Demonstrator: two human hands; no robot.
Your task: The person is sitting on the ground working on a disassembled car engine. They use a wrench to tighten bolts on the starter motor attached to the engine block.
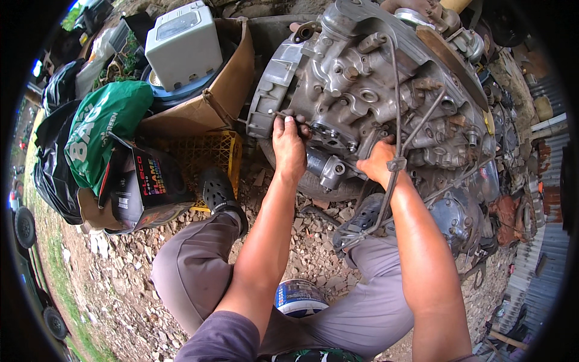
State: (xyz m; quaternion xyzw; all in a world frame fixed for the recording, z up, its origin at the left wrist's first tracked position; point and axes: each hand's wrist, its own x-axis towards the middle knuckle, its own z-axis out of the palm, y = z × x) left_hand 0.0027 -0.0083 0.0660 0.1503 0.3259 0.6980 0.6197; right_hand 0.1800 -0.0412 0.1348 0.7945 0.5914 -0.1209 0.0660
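Observation:
A large grey metal gearbox [356,90] with cast ribs, bolts and ports lies on its side in front of me. At its left end, beside the ribbed bell-shaped rim [272,90], my left hand [289,148] is closed, thumb up and fingers curled; what they hold is too small to make out. A cylindrical dark metal starter-like part [325,169] sits just right of that hand. Over the middle of the casing my right hand [381,161] is closed round a spot beside a metal lever; its fingertips are partly hidden. Long grey rods [398,102] cross in front of its wrist.
Left stand a cardboard box [235,78] with a white plastic case [184,48], a yellow crate [220,160], a green bag [105,123] and a black printed box [148,184]. A bucket [300,295] sits between my legs. A round metal housing [455,220] lies right, on gravel.

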